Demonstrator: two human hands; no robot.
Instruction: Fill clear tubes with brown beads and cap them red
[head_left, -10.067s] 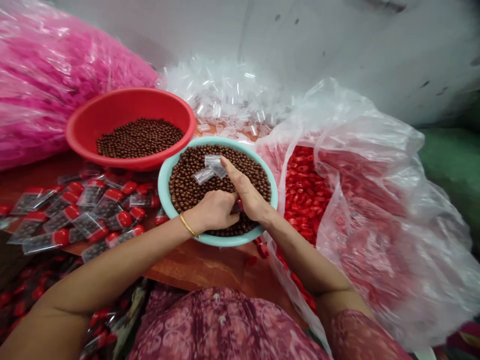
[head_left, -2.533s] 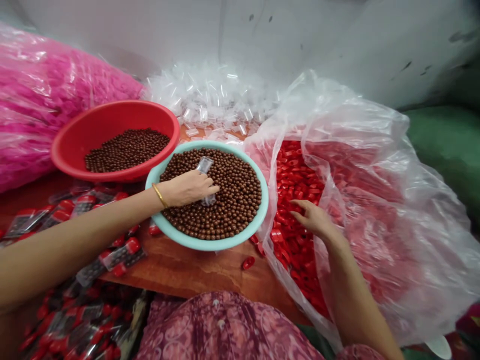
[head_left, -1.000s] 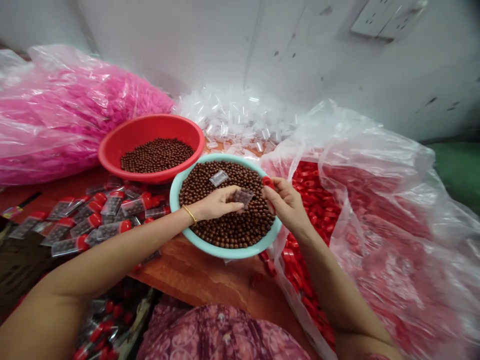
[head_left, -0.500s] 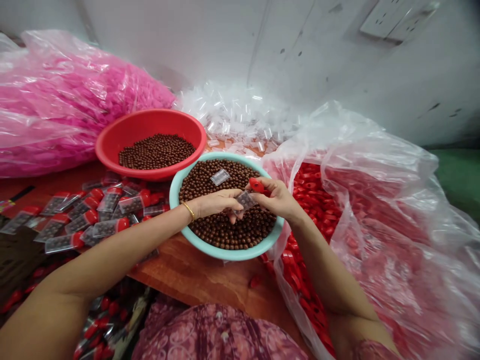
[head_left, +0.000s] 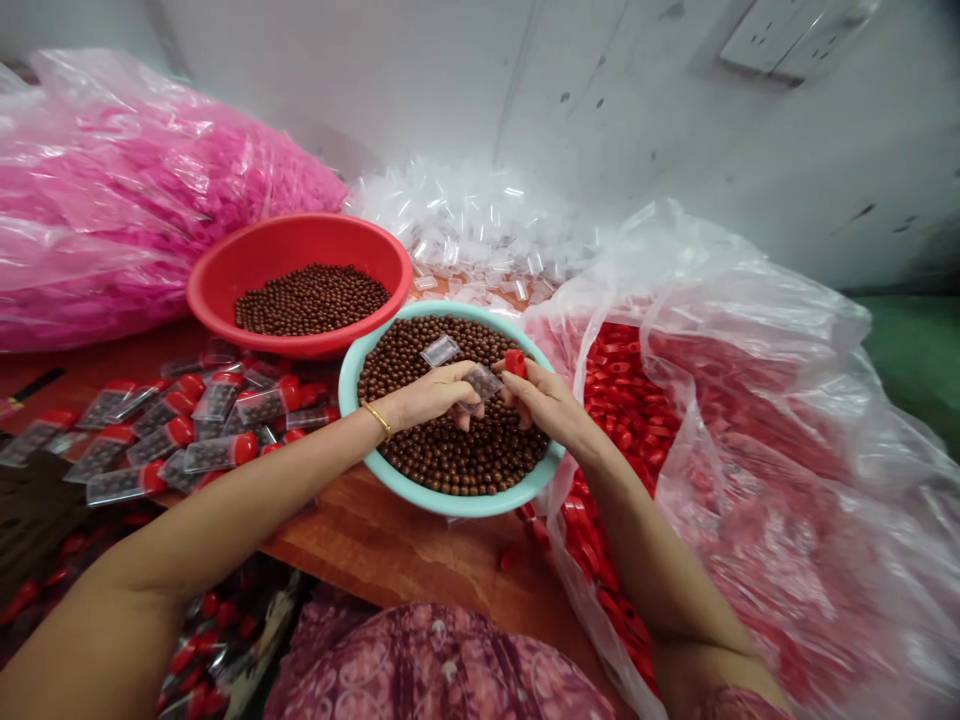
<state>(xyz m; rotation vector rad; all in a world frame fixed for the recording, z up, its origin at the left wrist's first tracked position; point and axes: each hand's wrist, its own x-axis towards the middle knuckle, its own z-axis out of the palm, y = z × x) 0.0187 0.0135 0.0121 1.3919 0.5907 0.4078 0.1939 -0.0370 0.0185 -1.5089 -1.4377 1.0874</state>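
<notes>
Shows dk brn on beads (head_left: 450,468), pale aqua on nr basin (head_left: 450,507), red on far basin (head_left: 217,270) & held cap (head_left: 515,362), clear on held tube (head_left: 481,382), hot pink thru clear bag (head_left: 150,180), orange-brn on worktop (head_left: 420,560), grey-wht w/ dk specks on wall (head_left: 637,90), maroon w/ paler pink scroll pattern on shirt (head_left: 450,665).

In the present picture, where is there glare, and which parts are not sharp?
Head view: white glare on the pink bag and clear plastic pieces; head view: the wall socket looks soft and slanted near the top right corner, while the nearer brown beads look sharper.
</notes>
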